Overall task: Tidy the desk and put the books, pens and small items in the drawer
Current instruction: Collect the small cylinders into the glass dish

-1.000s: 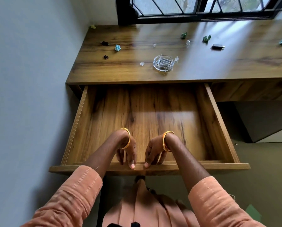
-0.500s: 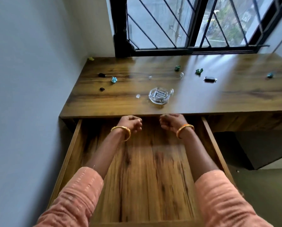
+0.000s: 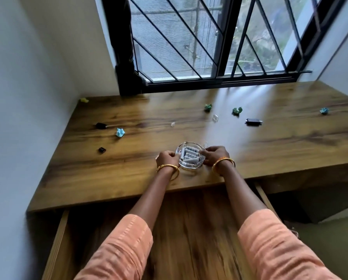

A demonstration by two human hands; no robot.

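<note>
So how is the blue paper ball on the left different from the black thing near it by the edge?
The blue ball is crumpled, pale and bigger; the black piece is dark, smooth-looking and smaller. The ball lies farther back on the desk; the black piece sits nearer the front edge. Both lie loose on the left side, untouched by either hand.

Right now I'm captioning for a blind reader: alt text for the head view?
Both hands, left and right, grip a glass dish of small white cylinders on a wooden desk below a barred window, above an open drawer.
</note>
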